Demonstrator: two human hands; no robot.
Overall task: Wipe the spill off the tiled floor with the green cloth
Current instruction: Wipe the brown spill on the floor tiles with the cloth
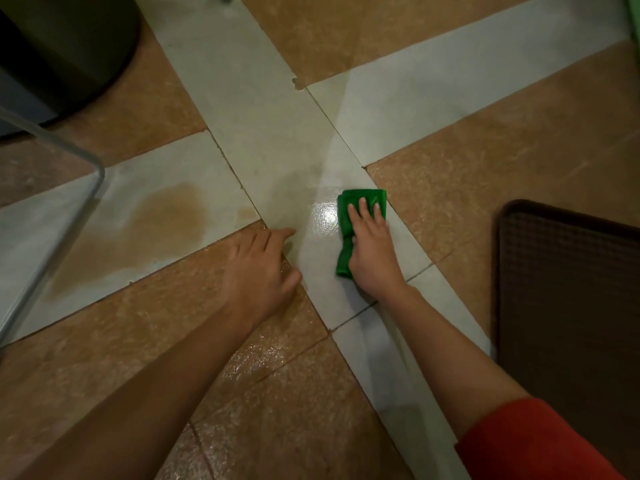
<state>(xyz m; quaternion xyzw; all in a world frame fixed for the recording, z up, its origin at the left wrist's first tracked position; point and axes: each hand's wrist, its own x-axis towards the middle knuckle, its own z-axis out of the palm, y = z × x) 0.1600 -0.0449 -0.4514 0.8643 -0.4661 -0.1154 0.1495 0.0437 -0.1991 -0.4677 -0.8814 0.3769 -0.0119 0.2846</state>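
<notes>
In the head view the right hand (pixel 372 251) pressed flat-fingered on the green cloth (pixel 362 195) on the tiled floor (pixel 450 209); the left hand (pixel 263 265) rested spread nearby. The brown spill (pixel 162 220) lay farther left, so firm strokes there seemed best

left hand (pixel 264 263) flat, right hand (pixel 371 252) pressing, fingers straight

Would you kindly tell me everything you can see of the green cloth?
The green cloth is bright green, soft-looking fabric, bunched into a narrow strip. It lies on a pale grey tile, right beside a glossy wet patch. The right hand presses down on it with straight fingers, hiding its middle; one end shows beyond the fingertips, the other beside the wrist. The left hand lies apart from it.
</notes>
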